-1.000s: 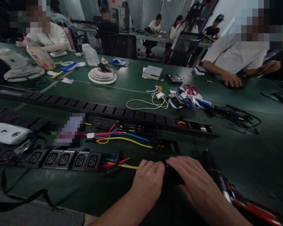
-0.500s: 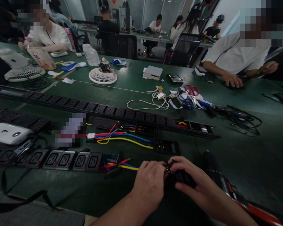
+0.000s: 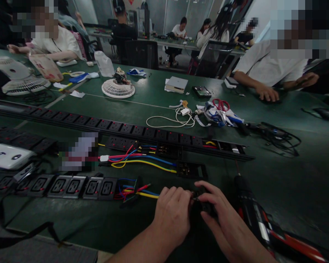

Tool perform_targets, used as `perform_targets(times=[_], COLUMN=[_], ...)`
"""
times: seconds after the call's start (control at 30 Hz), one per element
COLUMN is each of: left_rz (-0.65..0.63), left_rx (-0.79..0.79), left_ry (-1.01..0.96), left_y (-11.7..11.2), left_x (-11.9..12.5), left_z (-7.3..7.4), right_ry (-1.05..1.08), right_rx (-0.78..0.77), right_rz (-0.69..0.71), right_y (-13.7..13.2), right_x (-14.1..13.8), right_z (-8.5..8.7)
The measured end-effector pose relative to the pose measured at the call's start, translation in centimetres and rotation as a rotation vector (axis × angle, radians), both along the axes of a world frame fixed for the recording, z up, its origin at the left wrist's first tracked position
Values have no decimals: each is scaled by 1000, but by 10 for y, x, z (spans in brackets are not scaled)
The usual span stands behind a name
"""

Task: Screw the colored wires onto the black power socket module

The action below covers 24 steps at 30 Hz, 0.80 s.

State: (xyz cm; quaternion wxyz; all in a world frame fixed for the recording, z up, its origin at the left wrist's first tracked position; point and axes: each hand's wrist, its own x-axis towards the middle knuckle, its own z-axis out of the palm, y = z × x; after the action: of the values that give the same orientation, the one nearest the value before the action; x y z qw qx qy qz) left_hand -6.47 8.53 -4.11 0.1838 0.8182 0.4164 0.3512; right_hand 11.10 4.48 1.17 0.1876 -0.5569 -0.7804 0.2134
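My left hand (image 3: 172, 210) is closed around the ends of a yellow wire (image 3: 148, 195) and a blue one, which run out from the socket strip (image 3: 83, 187) at lower left. Its fingertips meet a small black terminal block (image 3: 207, 207), and the joint between wires and block is hidden by my fingers. My right hand (image 3: 222, 213) grips this block from the right, thumb below and fingers over its top. Farther back, a similar black terminal block (image 3: 185, 168) lies on the table with blue and yellow wires attached.
A power drill (image 3: 256, 215) lies just right of my right hand, its bit pointing away. A long socket rail (image 3: 120, 126) crosses the table beyond the wires. Red scissors (image 3: 220, 105), a white cable (image 3: 170, 120) and a fan grille (image 3: 117, 88) lie farther back. A co-worker (image 3: 265, 69) sits opposite.
The fingers of my right hand have lifted and spread slightly on the terminal block, with the wrist turned more upright. My left hand keeps its grip. The whole view has shifted slightly.
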Motion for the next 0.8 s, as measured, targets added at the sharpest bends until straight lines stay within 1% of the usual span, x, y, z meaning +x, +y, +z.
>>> perform_targets(times=[0.07,0.17,0.27,0.37,0.47,0.57,0.7,0.8], left_rz=[-19,-49,-77,-127,-190,-221,-273,-361], left_rx=[-44,-141,-246,-387,-500,-556,-581,-611], left_ry=[-3,3,10,33,52,75,95,72], left_y=[0,0,2,8,15,21,30,37], left_x=[-1,-4,-8,-15,-19,-21,-19,-19], left_z=[2,7,18,33,45,52,52,49], right_ry=[30,147,256,328,354,346,302,263], right_rx=[36,126,231,269,281,272,261,185], right_rz=[0,-6,-5,-15,-4,27,30,36], right_y=[-1,1,4,7,8,9,6,2], right_x=[-2,-5,-6,-4,-1,1,4,9], right_z=[-5,-15,-26,-31,-30,-27,-23,-19])
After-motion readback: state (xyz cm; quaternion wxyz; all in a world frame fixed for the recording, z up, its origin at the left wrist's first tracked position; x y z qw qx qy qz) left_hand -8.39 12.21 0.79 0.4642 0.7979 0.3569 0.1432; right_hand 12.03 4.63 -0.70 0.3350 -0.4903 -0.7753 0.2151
